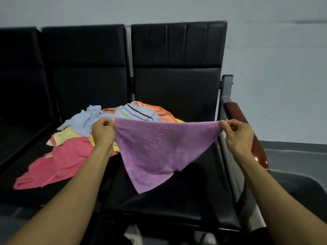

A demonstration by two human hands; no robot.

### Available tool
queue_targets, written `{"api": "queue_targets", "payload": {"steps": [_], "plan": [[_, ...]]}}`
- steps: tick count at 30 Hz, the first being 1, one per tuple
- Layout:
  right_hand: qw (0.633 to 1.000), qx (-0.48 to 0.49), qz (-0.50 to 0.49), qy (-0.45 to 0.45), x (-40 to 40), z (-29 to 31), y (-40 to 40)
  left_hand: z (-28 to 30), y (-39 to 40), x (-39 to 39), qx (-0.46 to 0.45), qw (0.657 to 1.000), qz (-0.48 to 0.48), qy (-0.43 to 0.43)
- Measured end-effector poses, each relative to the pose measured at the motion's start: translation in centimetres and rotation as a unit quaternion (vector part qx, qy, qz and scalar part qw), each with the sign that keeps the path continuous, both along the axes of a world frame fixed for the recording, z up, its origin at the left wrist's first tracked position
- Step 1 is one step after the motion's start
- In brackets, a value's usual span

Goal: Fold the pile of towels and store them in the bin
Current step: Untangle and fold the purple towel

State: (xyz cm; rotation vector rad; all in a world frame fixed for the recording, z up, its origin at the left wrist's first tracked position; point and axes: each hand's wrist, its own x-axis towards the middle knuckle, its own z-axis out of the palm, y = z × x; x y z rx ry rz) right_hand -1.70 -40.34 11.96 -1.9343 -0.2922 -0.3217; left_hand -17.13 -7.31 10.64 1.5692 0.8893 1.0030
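Observation:
A purple towel [159, 147] hangs stretched in the air above the black chair seat [177, 200]. My left hand [103, 133] pinches its left top corner, and my right hand [238, 135] pinches its right top corner. The towel's lower part droops to a point over the seat. Behind and left of it lies a loose pile of towels [85, 131]: pink in front, yellow, light blue, a striped one and orange at the back. A dark grey bin [300, 190] stands at the right, beyond the armrest.
A row of black padded chairs [85, 68] stands against a pale wall. A reddish-brown wooden armrest [247, 129] on a grey metal frame borders the right chair, between the seat and the bin.

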Motion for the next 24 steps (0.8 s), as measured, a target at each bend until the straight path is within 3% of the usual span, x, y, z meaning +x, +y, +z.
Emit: {"api": "queue_targets", "payload": {"steps": [12,16,24], "plan": [[0.996,0.015,-0.026,-0.081,-2.9,10.2,-3.5,10.2,-3.2,-3.4,0.096,0.994,-0.003,-0.045],[0.995,-0.04,-0.003,-0.094,-3.3,11.5,-4.0,11.9,-3.4,-4.0,0.147,0.988,-0.037,0.009],[0.995,-0.028,-0.01,-0.1,-4.7,12.5,-4.6,12.9,-3.7,-5.8,0.127,0.992,-0.006,0.0]]}}
